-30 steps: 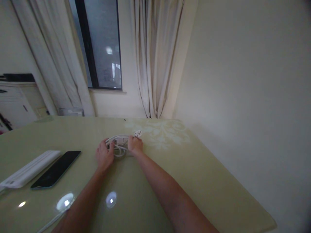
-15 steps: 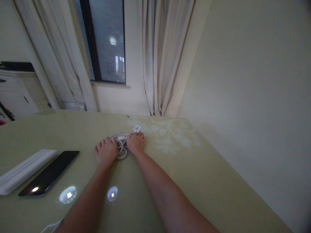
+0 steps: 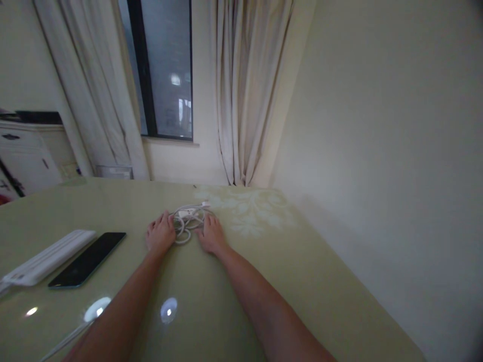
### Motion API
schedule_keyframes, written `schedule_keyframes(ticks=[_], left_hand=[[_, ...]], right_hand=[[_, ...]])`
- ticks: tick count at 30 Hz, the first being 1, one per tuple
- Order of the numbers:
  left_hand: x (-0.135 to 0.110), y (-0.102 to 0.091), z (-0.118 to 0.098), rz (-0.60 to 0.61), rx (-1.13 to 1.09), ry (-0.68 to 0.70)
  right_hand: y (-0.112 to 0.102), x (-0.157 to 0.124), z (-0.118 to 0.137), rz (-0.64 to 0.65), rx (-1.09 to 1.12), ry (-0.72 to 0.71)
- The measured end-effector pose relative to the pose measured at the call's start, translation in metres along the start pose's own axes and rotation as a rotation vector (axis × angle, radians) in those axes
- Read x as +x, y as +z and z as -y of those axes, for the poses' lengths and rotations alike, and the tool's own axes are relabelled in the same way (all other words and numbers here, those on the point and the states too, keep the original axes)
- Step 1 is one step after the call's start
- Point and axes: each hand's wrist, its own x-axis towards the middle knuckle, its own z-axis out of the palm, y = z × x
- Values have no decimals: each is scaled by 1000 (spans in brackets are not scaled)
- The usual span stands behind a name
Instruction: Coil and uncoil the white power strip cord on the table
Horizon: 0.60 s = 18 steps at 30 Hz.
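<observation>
A bundle of coiled white cable with a small white plug at its far end lies on the pale green table. My left hand rests flat on the table at the coil's left side, fingers stretched out and touching the cable's edge. Just right of the coil lies my right hand, also flat, its fingers extended beside the cable. Neither hand grips anything.
A black phone lies face up to the left, with a white power strip beside it. A thin white cord runs off the near left edge. A wall stands along the table's right side; curtains and a window are behind.
Both hands have let go of the cable bundle and drawn back a little, now lying flat on either side. The plug end has shifted slightly left.
</observation>
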Motion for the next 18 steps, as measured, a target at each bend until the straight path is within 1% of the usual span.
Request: schedule_keyframes(ticks=[3, 6, 9, 11, 12, 13, 14, 15, 16, 17, 18], left_hand=[[-5, -4, 1, -5, -26, 70], [-14, -10, 3, -29, -46, 111], [-26, -17, 1, -89, -56, 123], [-40, -22, -6, -166, -76, 148], [-49, -23, -14, -202, -102, 195], [-61, -23, -24, -235, -150, 276], [-73, -21, -37, -230, -215, 417], [-87, -18, -52, -180, -276, 571], [-100, -13, -68, -91, -322, 715], [-114, -7, -85, 41, -352, 856], [-125, 0, -100, 205, -352, 961]], right_hand=[[-14, -33, -7, 49, 134, -80], [-32, -68, -12, 56, 280, -136], [-51, -101, -18, 12, 376, -122], [-60, -117, -22, -37, 365, -82], [-63, -122, -23, -57, 337, -64], [-64, -125, -25, -72, 302, -57], [-63, -125, -27, -76, 271, -64], [-61, -124, -29, -71, 250, -83], [-58, -122, -31, -59, 241, -109], [-54, -119, -34, -48, 246, -133], [-49, -116, -37, -44, 274, -149]])
